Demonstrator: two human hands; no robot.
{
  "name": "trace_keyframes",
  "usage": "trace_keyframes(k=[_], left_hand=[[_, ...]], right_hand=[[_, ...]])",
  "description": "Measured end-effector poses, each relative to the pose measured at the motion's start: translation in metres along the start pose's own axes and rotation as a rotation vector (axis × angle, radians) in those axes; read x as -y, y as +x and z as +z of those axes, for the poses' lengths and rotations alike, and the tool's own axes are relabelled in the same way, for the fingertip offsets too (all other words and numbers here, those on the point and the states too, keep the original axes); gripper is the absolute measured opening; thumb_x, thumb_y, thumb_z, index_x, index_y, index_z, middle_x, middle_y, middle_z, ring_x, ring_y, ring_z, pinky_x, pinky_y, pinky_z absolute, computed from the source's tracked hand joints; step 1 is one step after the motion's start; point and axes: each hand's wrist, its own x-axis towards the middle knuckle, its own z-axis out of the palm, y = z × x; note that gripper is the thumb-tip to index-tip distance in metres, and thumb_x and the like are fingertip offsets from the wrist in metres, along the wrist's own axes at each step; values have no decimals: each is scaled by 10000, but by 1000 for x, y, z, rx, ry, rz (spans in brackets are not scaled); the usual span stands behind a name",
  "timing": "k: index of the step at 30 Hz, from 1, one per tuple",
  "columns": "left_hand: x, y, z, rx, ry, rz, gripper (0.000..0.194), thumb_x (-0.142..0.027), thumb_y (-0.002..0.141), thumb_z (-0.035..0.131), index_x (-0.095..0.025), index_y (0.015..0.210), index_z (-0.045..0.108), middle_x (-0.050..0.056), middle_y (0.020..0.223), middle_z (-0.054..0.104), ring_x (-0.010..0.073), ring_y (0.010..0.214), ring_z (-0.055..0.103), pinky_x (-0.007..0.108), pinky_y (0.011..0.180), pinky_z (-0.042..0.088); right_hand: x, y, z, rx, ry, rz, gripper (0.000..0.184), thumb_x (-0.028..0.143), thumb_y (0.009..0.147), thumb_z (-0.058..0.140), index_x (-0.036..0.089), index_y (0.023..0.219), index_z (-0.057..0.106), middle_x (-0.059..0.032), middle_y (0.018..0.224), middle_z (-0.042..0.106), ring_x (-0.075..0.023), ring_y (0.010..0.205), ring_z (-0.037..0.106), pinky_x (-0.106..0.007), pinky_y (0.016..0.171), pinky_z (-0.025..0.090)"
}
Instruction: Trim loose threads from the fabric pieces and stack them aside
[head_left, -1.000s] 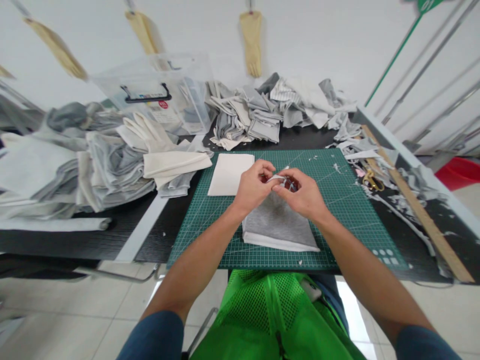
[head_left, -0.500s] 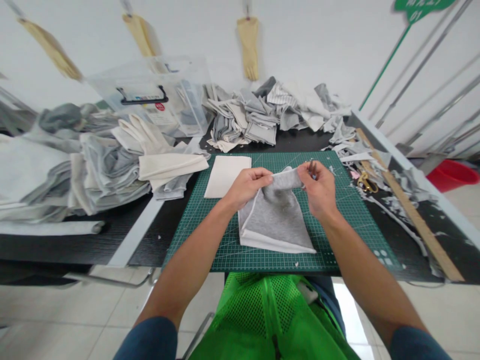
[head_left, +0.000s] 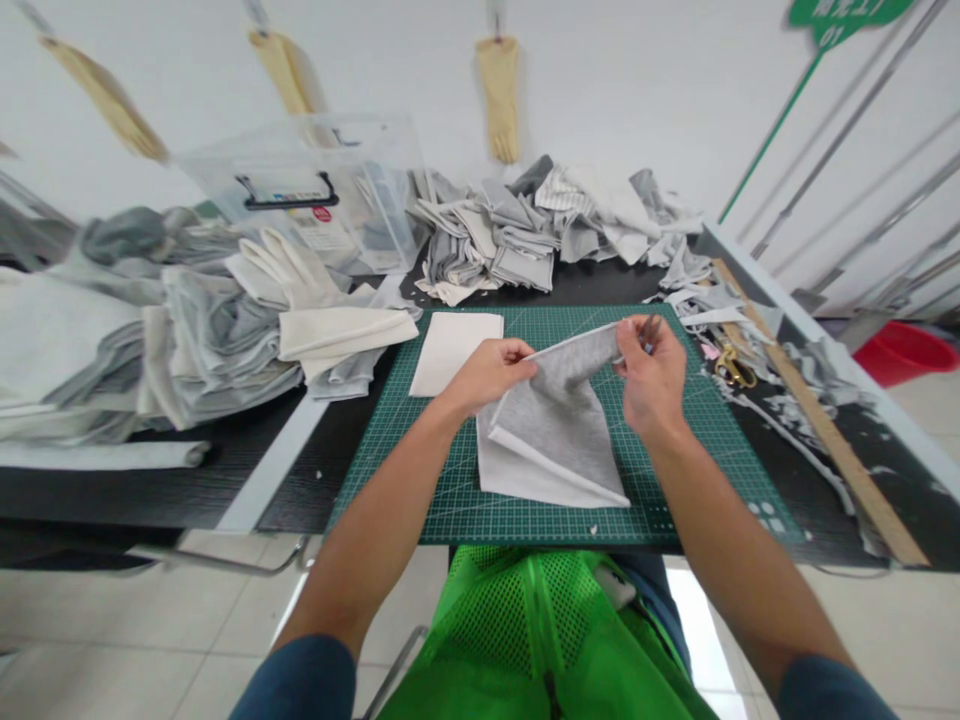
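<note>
A piece of grey fabric [head_left: 574, 420] with a white edge is lifted at its far side, while its near part rests on a white layer over the green cutting mat [head_left: 450, 500]. My left hand [head_left: 491, 375] pinches the far edge near its left end. Further right, my right hand [head_left: 652, 370] grips the same edge between thumb and fingers. A small dark metal tool [head_left: 651, 330], its kind unclear, pokes out of the right hand's fingers. Left of the cloth lies a flat cream fabric piece [head_left: 454, 350].
Fabric heaps [head_left: 210, 330] cover the table's left, beside a clear plastic box [head_left: 300, 200]. More folded cloth [head_left: 517, 240] is piled behind the mat. At right lie gold-handled scissors [head_left: 735, 368], a wooden ruler [head_left: 847, 455] and scraps. A red bucket [head_left: 907, 352] stands beyond.
My right hand has moved right and slightly up, drawing the fabric's far edge out longer and straighter between both hands. The near left corner of the grey layer has lifted off the white layer.
</note>
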Motion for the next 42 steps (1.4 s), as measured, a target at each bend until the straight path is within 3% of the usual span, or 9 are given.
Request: trace_keyframes(k=[5, 9, 16, 23, 30, 34, 37, 39, 42], left_hand=[[4, 2, -2, -48, 11, -16, 296, -434, 843, 717, -172, 718, 658, -32, 641, 529, 103, 591, 441, 242, 563, 309], [-1, -1, 2, 31, -44, 37, 319, -485, 862, 739, -181, 781, 687, -19, 690, 588, 109, 612, 490, 239, 570, 347], [-4, -3, 9, 152, -99, 107, 338, -490, 816, 821, -165, 900, 782, 50, 831, 738, 155, 771, 654, 282, 725, 491], [-5, -4, 2, 163, 20, 64, 346, -288, 686, 867, -176, 996, 761, -5, 728, 679, 126, 643, 593, 250, 607, 453], [9, 5, -4, -141, 306, 99, 93, -185, 685, 694, -177, 767, 738, 1, 691, 673, 134, 637, 553, 254, 579, 410], [6, 5, 1, -175, 116, 121, 187, -169, 699, 705, -169, 885, 702, 25, 834, 726, 131, 709, 625, 249, 638, 448], [-1, 1, 12, -144, 16, 155, 301, -177, 718, 750, -180, 1003, 651, 21, 876, 725, 117, 715, 634, 241, 656, 457], [-5, -2, 19, -110, -36, 177, 346, -189, 728, 771, -189, 1040, 621, 14, 871, 722, 111, 706, 632, 238, 662, 459], [-8, -5, 24, -86, -83, 194, 368, -177, 724, 776, -193, 1047, 601, 22, 888, 727, 120, 746, 656, 240, 682, 468]], right_hand=[[-7, 13, -16, 9, -310, -69, 171, 369, 883, 694, 211, 822, 673, 20, 706, 561, -146, 638, 477, -287, 580, 405], [0, 10, -16, 74, -501, -266, 235, 337, 859, 689, 211, 1045, 760, -65, 969, 717, -200, 768, 595, -358, 721, 511], [15, -21, 12, 506, -352, -233, 316, 416, 903, 721, 259, 1175, 765, -56, 1010, 779, -222, 898, 688, -382, 841, 553], [14, -12, 6, 245, -298, -85, 214, 393, 902, 692, 209, 791, 695, 19, 673, 626, -139, 602, 513, -289, 577, 411], [-2, 6, -12, -30, -341, -124, 190, 352, 900, 664, 220, 770, 619, 33, 654, 549, -148, 608, 486, -295, 588, 390], [3, 7, -14, 68, -558, -284, 153, 311, 870, 690, 229, 752, 638, -36, 815, 692, -232, 824, 620, -404, 813, 482], [14, -2, -5, 176, -534, -418, 88, 291, 882, 687, 236, 942, 722, -78, 1063, 765, -280, 1029, 663, -488, 1000, 461], [19, -9, 2, 310, -481, -415, 246, 329, 884, 720, 258, 1119, 738, -72, 1138, 777, -269, 1006, 663, -474, 976, 491], [19, -18, 9, 450, -443, -314, 176, 382, 892, 743, 267, 1020, 779, -48, 955, 790, -247, 906, 653, -411, 845, 524]])
